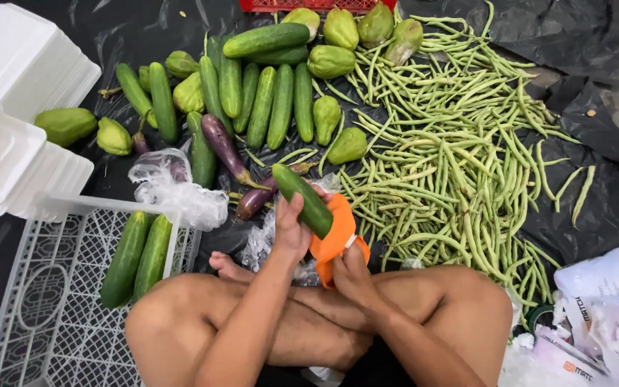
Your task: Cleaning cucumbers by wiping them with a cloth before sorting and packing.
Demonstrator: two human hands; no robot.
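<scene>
My left hand (291, 228) grips a dark green cucumber (302, 199) near its lower end, tilted up to the left. Under the cucumber lies an orange foam net sleeve (334, 233), which my right hand (350, 270) holds from below. Both hands hover over my crossed bare legs (309, 322). Just beyond them lie two purple eggplants (225, 148) on black plastic sheeting (130, 36).
A row of cucumbers (266, 100) and several pale green chayotes (331, 61) lie ahead. A big heap of green beans (453, 136) spreads to the right. A white plastic crate (51, 308) at left holds two cucumbers (137, 254). White foam trays (16, 107) stack far left; plastic bags (603, 315) lie at right.
</scene>
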